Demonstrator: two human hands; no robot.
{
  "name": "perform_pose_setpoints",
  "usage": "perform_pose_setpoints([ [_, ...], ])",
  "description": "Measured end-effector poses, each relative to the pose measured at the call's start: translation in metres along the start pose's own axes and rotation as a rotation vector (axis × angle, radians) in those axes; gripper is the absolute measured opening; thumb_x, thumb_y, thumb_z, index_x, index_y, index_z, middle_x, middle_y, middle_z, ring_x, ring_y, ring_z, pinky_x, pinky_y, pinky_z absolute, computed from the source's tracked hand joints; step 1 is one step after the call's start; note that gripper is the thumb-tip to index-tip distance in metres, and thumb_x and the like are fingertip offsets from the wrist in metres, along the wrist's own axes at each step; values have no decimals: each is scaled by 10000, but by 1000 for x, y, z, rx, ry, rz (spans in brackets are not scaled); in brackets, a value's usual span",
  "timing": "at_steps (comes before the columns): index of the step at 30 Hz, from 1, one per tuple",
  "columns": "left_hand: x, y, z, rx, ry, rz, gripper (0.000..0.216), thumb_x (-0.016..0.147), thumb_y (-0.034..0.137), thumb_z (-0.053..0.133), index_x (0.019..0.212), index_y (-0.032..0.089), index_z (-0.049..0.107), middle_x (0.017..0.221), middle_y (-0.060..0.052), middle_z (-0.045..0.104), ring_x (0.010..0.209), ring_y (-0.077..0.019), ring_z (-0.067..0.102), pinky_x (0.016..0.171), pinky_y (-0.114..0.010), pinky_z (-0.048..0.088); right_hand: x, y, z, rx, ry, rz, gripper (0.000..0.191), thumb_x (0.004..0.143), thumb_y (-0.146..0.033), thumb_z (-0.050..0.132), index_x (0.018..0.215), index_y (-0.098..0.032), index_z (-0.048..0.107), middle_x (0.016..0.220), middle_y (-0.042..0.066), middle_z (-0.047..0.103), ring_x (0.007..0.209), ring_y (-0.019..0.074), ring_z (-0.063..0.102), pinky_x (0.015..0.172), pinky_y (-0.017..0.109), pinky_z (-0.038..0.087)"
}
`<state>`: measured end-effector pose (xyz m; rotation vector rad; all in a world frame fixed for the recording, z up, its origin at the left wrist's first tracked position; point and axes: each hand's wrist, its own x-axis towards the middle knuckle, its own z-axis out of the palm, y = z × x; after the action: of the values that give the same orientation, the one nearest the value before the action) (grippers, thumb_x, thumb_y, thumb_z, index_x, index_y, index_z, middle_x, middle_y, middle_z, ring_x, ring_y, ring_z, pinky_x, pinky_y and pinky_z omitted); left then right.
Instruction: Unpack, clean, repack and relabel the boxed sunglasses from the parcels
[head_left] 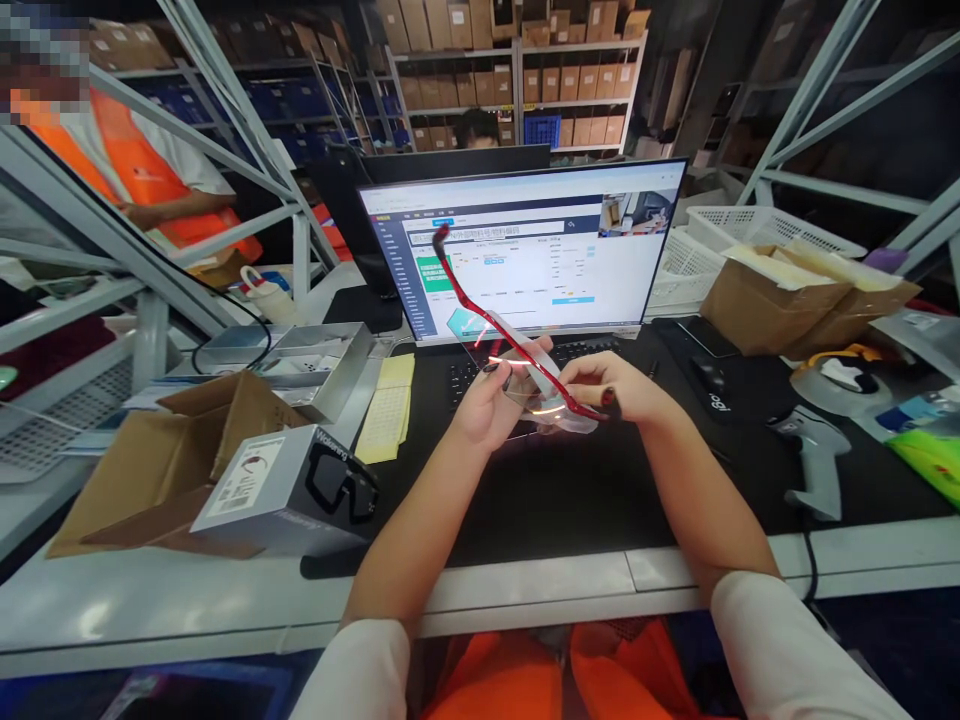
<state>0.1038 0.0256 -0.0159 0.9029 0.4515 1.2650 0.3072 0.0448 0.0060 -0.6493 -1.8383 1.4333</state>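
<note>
A pair of red-framed glasses (517,349) is held up over the desk, in front of the monitor. One dark-tipped temple arm points up and left across the screen. My left hand (491,400) pinches the glasses near the left lens, thumb on top. My right hand (611,385) has its fingers closed on the right side of the frame, close to the other dark tip. Clear plastic film (559,417) hangs about the lenses, with bright reflections on it. Some fingertips are hidden behind the glasses.
A monitor (622,270) and keyboard (459,385) stand behind my hands. To the left are a grey eyewear box (262,490), an open carton (150,470) and yellow label sheets (386,405). A barcode scanner (816,460), mouse (707,377) and cardboard box (776,300) lie to the right.
</note>
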Motion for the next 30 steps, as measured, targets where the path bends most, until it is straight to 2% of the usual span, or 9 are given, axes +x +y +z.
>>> perform_pose_setpoints([
  [3,1,-1,-3,20,19,73,430,724,550,841,977,209,783,1329,-96,709,1270,-319,634,1021,-417,531,-2,-3,-2,-59,-42,49,362,780,-524,828,839,-170,784,773,43,737,706,175,663,690,297,536],
  [5,3,-3,-5,39,0,96,415,753,537,830,1011,213,795,1303,-91,722,1213,-302,665,988,-396,538,-2,-3,-4,-82,109,-2,366,780,-535,826,873,-183,789,802,42,739,747,179,665,730,305,539],
  [7,3,-6,-4,87,-34,75,433,755,527,839,1036,199,801,1275,-105,734,1151,-299,691,952,-382,542,-1,-1,-5,-99,337,-99,383,788,-562,815,923,-206,785,869,44,743,832,193,675,798,321,547],
  [9,2,-11,0,140,-68,15,481,719,526,872,1041,175,804,1213,-127,756,1086,-300,712,923,-377,541,2,2,-4,-113,446,-163,408,796,-590,801,972,-222,774,974,53,745,911,207,682,846,337,555],
  [13,1,-26,9,152,-42,-67,449,653,478,932,960,174,811,978,-94,796,893,-238,732,853,-349,539,5,8,0,-93,286,-177,445,818,-590,785,1075,-227,761,1129,74,738,1015,236,686,885,364,562],
  [15,2,-32,10,133,-17,-85,427,663,459,931,966,184,808,945,-78,794,850,-216,727,831,-341,539,5,9,2,-119,245,-175,435,822,-556,796,1100,-223,763,1142,76,746,1055,247,681,930,378,549],
  [20,4,-33,8,130,3,-51,435,674,460,926,972,169,803,921,-82,790,833,-211,722,819,-337,537,5,10,5,-145,411,-144,364,866,-541,747,1004,-208,797,954,59,773,906,225,699,844,363,561],
  [25,3,-34,8,130,3,-72,408,675,452,930,935,164,804,854,-64,773,745,-174,698,750,-303,541,8,11,8,-90,336,-146,380,803,-519,812,1019,-207,777,1007,48,773,902,213,697,842,342,556],
  [30,3,-40,8,154,-25,-88,391,696,445,917,945,164,809,879,-71,778,767,-175,703,793,-311,537,10,8,14,-157,488,-134,467,827,-649,729,784,-183,720,704,13,658,646,153,561,628,296,474],
])
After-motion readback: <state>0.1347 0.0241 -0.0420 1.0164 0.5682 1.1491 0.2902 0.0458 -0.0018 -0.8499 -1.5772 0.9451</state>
